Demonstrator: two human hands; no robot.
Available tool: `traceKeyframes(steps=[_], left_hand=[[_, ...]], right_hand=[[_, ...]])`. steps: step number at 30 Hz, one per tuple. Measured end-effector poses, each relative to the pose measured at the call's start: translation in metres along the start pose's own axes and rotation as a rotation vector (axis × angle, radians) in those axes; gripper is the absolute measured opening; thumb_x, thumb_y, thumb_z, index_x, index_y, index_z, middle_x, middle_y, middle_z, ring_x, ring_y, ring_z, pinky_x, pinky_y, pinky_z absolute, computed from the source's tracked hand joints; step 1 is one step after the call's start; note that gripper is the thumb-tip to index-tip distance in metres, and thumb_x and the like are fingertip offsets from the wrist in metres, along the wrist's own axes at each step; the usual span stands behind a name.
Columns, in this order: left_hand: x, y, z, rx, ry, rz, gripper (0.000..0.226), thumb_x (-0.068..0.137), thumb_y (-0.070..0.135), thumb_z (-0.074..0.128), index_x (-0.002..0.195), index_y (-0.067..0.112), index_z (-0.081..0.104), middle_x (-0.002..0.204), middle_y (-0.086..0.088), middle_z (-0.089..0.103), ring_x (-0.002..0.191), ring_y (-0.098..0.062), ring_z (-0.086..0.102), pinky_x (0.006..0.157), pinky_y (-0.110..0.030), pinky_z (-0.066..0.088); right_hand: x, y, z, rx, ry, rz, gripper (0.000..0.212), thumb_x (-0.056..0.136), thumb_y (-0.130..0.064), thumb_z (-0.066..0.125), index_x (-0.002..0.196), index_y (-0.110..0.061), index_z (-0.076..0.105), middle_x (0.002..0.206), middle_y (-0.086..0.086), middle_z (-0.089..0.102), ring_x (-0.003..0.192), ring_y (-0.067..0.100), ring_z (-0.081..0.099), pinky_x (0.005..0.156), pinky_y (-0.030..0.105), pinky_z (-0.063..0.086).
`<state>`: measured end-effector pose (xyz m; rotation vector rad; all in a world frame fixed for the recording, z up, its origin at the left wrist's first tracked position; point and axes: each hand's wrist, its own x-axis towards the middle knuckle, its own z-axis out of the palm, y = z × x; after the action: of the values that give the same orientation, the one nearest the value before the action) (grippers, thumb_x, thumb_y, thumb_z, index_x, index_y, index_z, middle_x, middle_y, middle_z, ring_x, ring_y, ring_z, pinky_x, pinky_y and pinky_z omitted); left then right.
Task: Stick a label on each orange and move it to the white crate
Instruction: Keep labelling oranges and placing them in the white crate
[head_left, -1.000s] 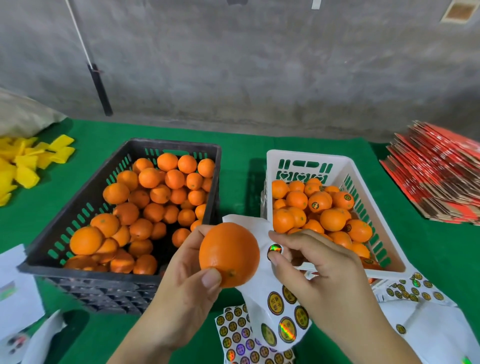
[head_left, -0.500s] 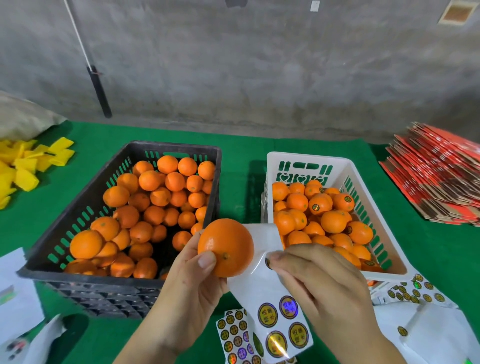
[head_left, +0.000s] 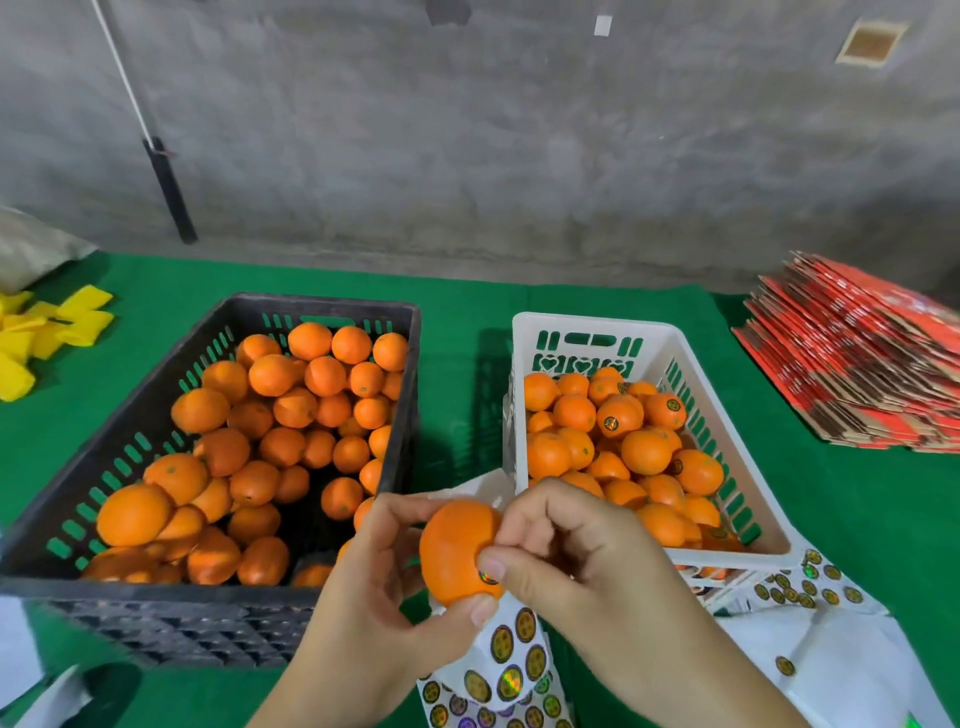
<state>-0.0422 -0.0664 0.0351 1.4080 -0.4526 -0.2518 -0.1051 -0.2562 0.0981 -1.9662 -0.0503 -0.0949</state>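
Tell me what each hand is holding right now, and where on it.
The left hand grips an orange by its left side and underside. The right hand presses a label onto its lower right.

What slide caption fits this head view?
Right hand presses a label onto the orange held by the left hand.

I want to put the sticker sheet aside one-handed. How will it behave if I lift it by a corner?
The sticker sheet will probably flop: it already bends up under the hands. It looks thin and likely light. Its glossy backing may slip on the other sheets lying near it.
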Motion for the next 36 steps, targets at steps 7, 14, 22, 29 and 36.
traceKeyframes(steps=[7, 14, 22, 29, 36], left_hand=[[0.004, 0.001, 0.005, 0.044, 0.040, 0.074, 0.070, 0.061, 0.055, 0.097, 0.118, 0.035, 0.062, 0.136, 0.002, 0.065, 0.121, -0.028, 0.066, 0.091, -0.034, 0.060], [0.009, -0.001, 0.004, 0.032, -0.011, 0.101, 0.076, 0.063, 0.038, 0.098, 0.131, 0.037, 0.064, 0.142, -0.005, 0.061, 0.124, -0.033, 0.065, 0.091, -0.034, 0.059], [0.018, -0.011, -0.003, -0.010, 0.322, 0.071, 0.032, 0.086, 0.022, 0.070, 0.114, 0.037, 0.075, 0.090, -0.015, 0.070, 0.085, -0.021, 0.063, 0.079, -0.037, 0.053], [0.034, -0.022, -0.006, -0.039, 0.175, 0.019, 0.017, 0.090, 0.024, 0.071, 0.106, 0.030, 0.072, 0.076, -0.003, 0.063, 0.071, -0.011, 0.056, 0.063, -0.020, 0.047], [0.102, -0.046, -0.071, 0.215, 0.036, -0.073, 0.018, 0.101, 0.029, 0.060, 0.118, 0.034, 0.058, 0.111, -0.006, 0.073, 0.097, -0.025, 0.074, 0.086, -0.040, 0.063]], right_hand=[[-0.003, 0.007, 0.009, 0.158, -0.061, 0.204, 0.050, 0.082, -0.074, 0.065, 0.129, -0.059, 0.056, 0.095, -0.012, 0.054, 0.088, 0.021, 0.074, 0.074, 0.040, 0.064], [-0.002, 0.008, 0.011, 0.381, 0.109, 0.103, 0.058, 0.071, -0.065, 0.086, 0.120, -0.040, 0.069, 0.116, -0.015, 0.070, 0.082, 0.025, 0.077, 0.068, 0.037, 0.064], [0.003, 0.034, -0.024, 0.028, 0.558, 0.144, 0.060, 0.077, -0.072, 0.077, 0.130, -0.050, 0.058, 0.131, -0.010, 0.050, 0.104, 0.005, 0.063, 0.083, 0.021, 0.054], [0.016, 0.036, 0.001, 0.260, 0.028, 0.303, 0.026, 0.102, -0.039, 0.064, 0.123, -0.032, 0.076, 0.117, -0.007, 0.078, 0.108, 0.009, 0.073, 0.087, 0.019, 0.056], [0.018, 0.041, 0.014, 0.294, 0.262, 0.243, 0.031, 0.101, -0.008, 0.064, 0.094, -0.031, 0.082, 0.080, -0.002, 0.080, 0.072, 0.002, 0.071, 0.067, 0.012, 0.049]])
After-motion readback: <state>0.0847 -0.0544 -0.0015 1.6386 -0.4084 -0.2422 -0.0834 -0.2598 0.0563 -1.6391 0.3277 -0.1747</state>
